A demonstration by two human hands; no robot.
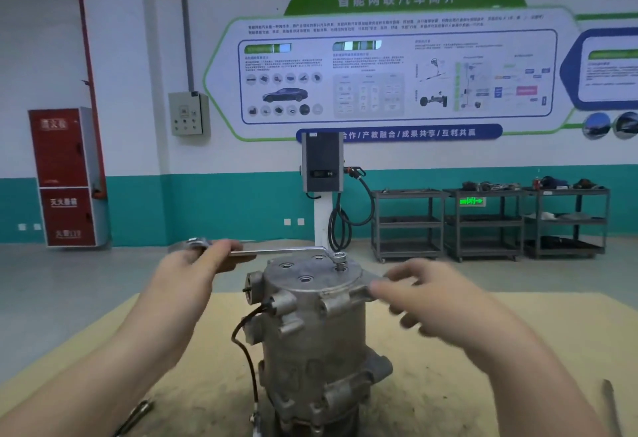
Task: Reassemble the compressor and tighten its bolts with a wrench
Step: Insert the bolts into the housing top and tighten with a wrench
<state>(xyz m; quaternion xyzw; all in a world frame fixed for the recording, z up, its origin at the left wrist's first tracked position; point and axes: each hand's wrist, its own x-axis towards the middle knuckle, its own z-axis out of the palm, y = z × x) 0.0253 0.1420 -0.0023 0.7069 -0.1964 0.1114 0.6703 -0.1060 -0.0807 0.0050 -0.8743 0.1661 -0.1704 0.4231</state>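
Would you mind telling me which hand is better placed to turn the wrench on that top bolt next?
Left. The left hand already grips the wrench handle, whose ring end sits on the bolt atop the compressor. The right hand, blurred, hovers by the flange with fingers spread.

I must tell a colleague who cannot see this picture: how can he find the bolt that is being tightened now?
Find the grey compressor standing upright on the tan table. On its flat top cover are several bolt holes. The bolt is at the far right edge, the only one sticking up, with the ring end of the wrench on it.
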